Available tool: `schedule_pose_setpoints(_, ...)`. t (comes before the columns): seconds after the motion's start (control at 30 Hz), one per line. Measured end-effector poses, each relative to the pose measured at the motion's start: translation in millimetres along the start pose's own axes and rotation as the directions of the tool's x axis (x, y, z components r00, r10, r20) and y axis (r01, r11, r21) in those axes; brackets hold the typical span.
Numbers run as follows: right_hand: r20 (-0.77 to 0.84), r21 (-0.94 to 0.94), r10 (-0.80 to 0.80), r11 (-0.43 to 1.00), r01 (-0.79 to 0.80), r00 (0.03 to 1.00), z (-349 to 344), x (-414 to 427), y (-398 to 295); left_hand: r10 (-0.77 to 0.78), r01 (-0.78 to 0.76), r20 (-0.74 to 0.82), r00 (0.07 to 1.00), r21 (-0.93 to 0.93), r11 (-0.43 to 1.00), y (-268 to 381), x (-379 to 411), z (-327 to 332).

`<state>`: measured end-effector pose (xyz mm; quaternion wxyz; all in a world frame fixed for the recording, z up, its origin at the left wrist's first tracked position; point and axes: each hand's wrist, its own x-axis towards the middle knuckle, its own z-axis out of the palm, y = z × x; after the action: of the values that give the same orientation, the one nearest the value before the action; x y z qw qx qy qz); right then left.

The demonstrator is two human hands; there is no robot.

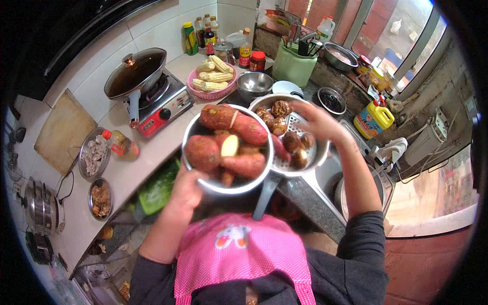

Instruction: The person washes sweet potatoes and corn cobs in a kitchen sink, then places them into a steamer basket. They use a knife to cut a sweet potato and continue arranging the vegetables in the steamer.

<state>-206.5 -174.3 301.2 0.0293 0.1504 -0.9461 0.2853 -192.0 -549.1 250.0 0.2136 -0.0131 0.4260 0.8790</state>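
Observation:
My left hand (188, 187) grips the rim of a round metal bowl (187, 131) and holds it up in front of me. Inside lie several red-skinned sweet potatoes (244, 166), one with a pale cut face. Just right of the bowl is a steamer pot (323, 157) with a perforated bottom and a long grey handle (265, 196) pointing toward me. Brown taro roots (277, 124) sit in it in two groups, with one slim red sweet potato (281, 149) beside them. My right hand (316, 120) is over its far right side, blurred, fingers apart, seemingly holding nothing.
A lidded pan (135, 74) stands on a portable gas stove (162, 103) at left. Behind are a pink basket (213, 93) of peeled corn, a steel bowl (254, 84) and a green utensil holder (293, 65). A sink (329, 171) and yellow detergent bottle (373, 120) are right.

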Motion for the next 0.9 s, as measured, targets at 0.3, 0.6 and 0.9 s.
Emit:
schedule_pose_setpoints(0.3, 0.187, -0.223, 0.234, 0.956, -0.191, 0.954, 74, -31, 33, 0.072, -0.070, -0.076, 0.995, 0.031, 0.997, 11, -11, -34)
schedule_pose_setpoints(0.6, 0.259, 0.084, 0.149, 0.981, -0.175, 0.954, 70, -22, 64, 0.053, -0.059, -0.123, 0.991, -0.044, 0.997, 8, -16, -33)
schedule_pose_setpoints(0.9, -0.141, 0.672, 0.293, 0.730, -0.126, 0.946, 31, -9, -38, 0.063, -0.070, -0.107, 0.992, -0.058, 0.996, 0, -12, -28)
